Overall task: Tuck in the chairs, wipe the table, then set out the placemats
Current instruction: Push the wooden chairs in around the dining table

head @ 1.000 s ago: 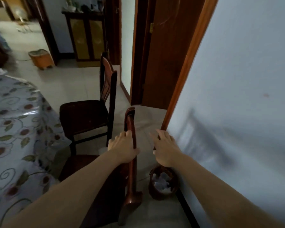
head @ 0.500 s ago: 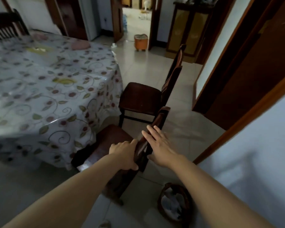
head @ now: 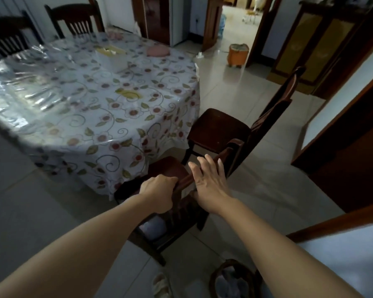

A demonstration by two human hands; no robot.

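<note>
A dark wooden chair (head: 166, 168) stands right in front of me, its seat partly under the edge of the table (head: 91, 100), which wears a floral cloth under clear plastic. My left hand (head: 157, 193) is closed around the chair's top rail. My right hand (head: 210, 181) lies flat against the back of the same rail, fingers spread. A second dark chair (head: 220, 127) stands pulled out from the table, just beyond the first. On the far side of the tabletop lie a pink cloth (head: 157, 51) and a white tissue box (head: 114, 55).
Two more chairs (head: 75, 18) are at the table's far side. A woven waste basket (head: 233, 280) sits on the floor by my right forearm, beside the wall. An orange bin (head: 238, 54) stands near the far doorway, and a wooden cabinet (head: 310, 46) lines the right wall.
My view has swung left from the wall toward the table. The near chair has slid closer to the table, its seat now partly under the cloth. My right hand's fingers have spread.
</note>
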